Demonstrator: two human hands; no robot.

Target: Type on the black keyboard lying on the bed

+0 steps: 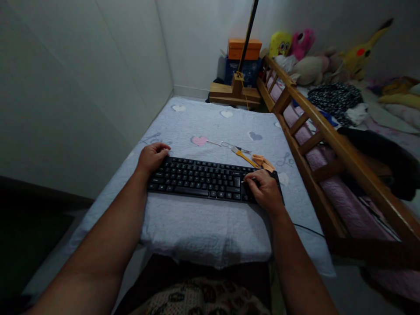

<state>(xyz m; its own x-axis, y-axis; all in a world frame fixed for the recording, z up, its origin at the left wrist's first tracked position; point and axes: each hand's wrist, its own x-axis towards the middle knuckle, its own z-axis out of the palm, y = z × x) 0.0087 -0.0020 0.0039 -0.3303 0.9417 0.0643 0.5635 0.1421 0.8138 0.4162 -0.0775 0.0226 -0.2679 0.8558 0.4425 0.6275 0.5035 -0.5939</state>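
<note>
A black keyboard (197,177) lies across the cloth-covered table. At its upper left corner is my left hand (153,156), fingers bent together by the edge; whether they grip the keyboard is hard to make out. My right hand (264,188) rests over the keys at the right end, its thumb and forefinger pinched on a thin pale stick (244,181). Behind the keyboard lie a brush (244,156) with a yellow handle, a thin metal tool (214,143) and an orange cloth-like item (262,162).
A wooden bed rail (315,120) runs along the table's right side, with plush toys beyond it. A wooden stand (236,91) with a dark pole and an orange box (244,49) are behind the table. A cable (310,228) trails at the right.
</note>
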